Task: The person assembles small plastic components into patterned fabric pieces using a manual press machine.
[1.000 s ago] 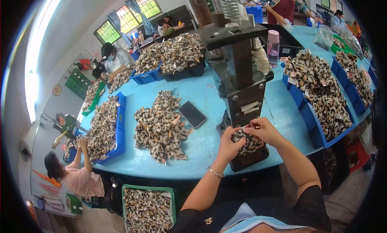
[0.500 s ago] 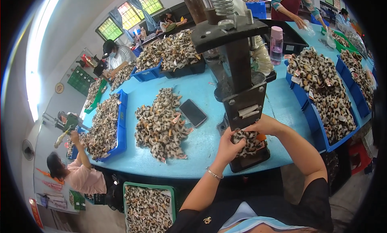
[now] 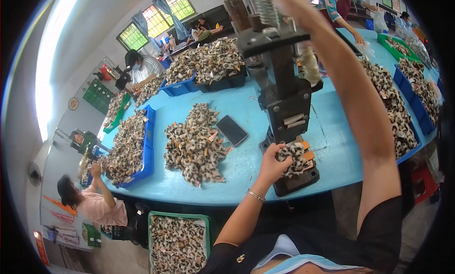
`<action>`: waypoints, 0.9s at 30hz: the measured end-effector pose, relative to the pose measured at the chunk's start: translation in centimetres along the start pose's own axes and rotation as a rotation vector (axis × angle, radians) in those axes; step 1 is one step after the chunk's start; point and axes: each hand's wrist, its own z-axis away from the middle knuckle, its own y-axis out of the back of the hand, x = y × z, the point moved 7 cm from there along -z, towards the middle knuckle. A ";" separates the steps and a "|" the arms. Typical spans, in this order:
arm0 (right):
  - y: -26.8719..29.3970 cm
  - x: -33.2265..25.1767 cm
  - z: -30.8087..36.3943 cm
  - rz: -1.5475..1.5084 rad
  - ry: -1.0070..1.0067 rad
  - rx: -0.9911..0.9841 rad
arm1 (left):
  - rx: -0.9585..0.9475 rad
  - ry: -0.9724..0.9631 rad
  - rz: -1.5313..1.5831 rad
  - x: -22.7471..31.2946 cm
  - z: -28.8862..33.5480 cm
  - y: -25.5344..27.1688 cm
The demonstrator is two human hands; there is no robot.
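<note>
A black hand press [image 3: 286,101] with a coil spring [image 3: 265,8] on top stands at the table's near edge. My left hand [image 3: 272,164] is closed around a small spotted plush piece [image 3: 293,156], cream with dark patches, on the press base [image 3: 298,185]. An orange part [image 3: 308,155] shows beside the plush, under the press head. My right arm reaches up past the press, and my right hand [image 3: 296,6] is at its top beside the spring. That hand is blurred and cut off by the upper edge, so its fingers are not clear.
A pile of plush pieces [image 3: 196,146] and a dark phone [image 3: 232,130] lie left of the press on the blue table [image 3: 251,174]. Blue bins [image 3: 149,141] of plush flank both sides. A green-rimmed bin [image 3: 207,226] stands below the table. Several people work around the room.
My right hand has left the plush and risen to the top of the press. My left hand stays on the plush at the base.
</note>
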 end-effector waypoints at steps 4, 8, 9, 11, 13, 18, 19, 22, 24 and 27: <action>8.3 5.2 14.3 -1.128 0.537 -0.021 | 0.017 0.014 -0.006 1.5 0.3 0.1; 7.4 1.5 15.4 -0.911 0.736 -0.070 | -0.025 0.003 -0.017 -0.8 0.0 0.6; 8.1 1.1 14.1 -0.828 0.601 0.084 | -0.057 0.026 -0.039 -0.7 0.1 0.2; 5.1 2.1 8.4 -0.861 0.383 0.108 | -0.067 -0.003 -0.069 -1.0 -0.4 0.9; 1.6 2.2 1.6 -0.699 0.235 -0.304 | -0.031 -0.018 0.168 1.8 0.5 0.6; 2.1 10.6 3.0 -0.722 0.013 0.025 | 0.044 -0.043 -0.050 1.8 2.3 3.6; 3.2 13.3 6.2 -0.635 0.006 0.123 | 0.000 -0.059 -0.175 0.9 2.4 3.8; -0.7 25.8 17.3 -0.240 -0.221 -0.153 | -0.036 -0.017 -0.139 0.1 2.1 2.8; -6.2 22.8 23.1 0.035 -0.442 -0.720 | 0.027 0.146 0.055 -1.5 2.4 3.2; -7.4 20.5 25.4 -0.262 -0.277 -0.766 | -0.040 0.202 0.362 -0.7 2.0 1.8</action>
